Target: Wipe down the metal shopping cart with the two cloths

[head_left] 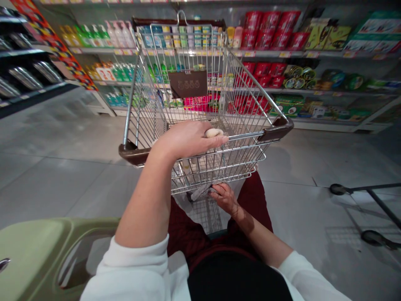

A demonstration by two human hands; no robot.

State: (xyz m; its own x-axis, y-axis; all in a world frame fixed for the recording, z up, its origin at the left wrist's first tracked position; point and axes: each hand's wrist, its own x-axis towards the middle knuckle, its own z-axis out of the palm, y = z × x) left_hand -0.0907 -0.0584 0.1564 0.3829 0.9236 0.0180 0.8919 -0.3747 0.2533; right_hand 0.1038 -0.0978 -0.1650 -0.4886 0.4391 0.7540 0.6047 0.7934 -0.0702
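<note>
a: stocked shop shelves (297, 54) along the back, grey tiled floor (78, 184) below. and close in?

b: right in front of the body, a wire shopping cart (277, 129), with a near top rail (246, 136) set crosswise, left to right.

a: and the left hand (191, 140)?

b: over the middle of that rail from above, thumb along the metal, with a pale bundle (214, 133) held between thumb and fingers. fingertips out of sight.

a: and the right hand (224, 198)?

b: lower, between the dark red trouser legs (257, 200), just under the basket's bottom edge. closed on a grey cloth (202, 192).

a: which way from that grip?

b: leftward, long axis slanting slightly down, close to the cart's underside. can't tell whether touching the wire.

a: nearer hand to the cloth?

b: right, by far. left, well above, beyond the wire.

a: and off to the sides?

b: a green plastic body (28, 246) at left, a dark wheeled frame (384, 209) at right.
</note>
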